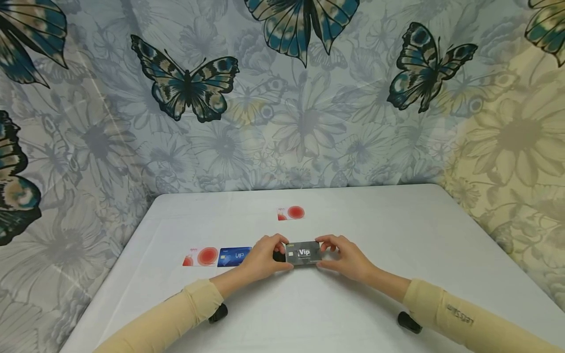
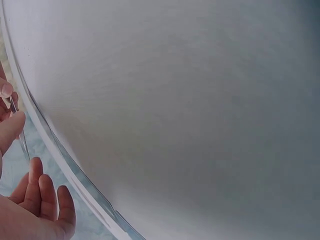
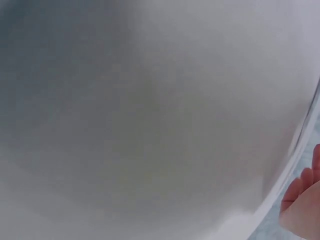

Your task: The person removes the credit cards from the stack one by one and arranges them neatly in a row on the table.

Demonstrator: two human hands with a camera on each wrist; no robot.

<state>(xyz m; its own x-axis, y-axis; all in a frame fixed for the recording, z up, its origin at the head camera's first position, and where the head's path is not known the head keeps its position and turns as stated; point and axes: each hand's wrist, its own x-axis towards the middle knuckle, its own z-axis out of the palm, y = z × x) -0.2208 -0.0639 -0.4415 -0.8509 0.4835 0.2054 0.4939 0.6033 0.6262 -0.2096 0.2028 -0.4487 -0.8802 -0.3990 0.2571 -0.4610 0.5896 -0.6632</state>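
Note:
A grey card marked "Vip" (image 1: 303,253) is held by its two short ends between my hands, tilted up toward the head view. My left hand (image 1: 263,257) pinches its left end, thumb at the lower corner and index finger at the upper. On the right end, my right hand (image 1: 348,259) grips in the same way. Just behind the left fingers, a dark piece (image 1: 279,256) partly shows. A blue "VIP" card (image 1: 233,257) lies left of that hand, which overlaps its right edge. In the left wrist view the card appears edge-on as a thin strip (image 2: 23,142).
A white-and-red card (image 1: 200,256) lies against the blue card's left side. Farther back on the white table (image 1: 375,215) is another white-and-red card (image 1: 291,213). Dark wrist devices (image 1: 409,322) show beneath the sleeves. A butterfly-patterned cloth (image 1: 304,122) hangs behind the table.

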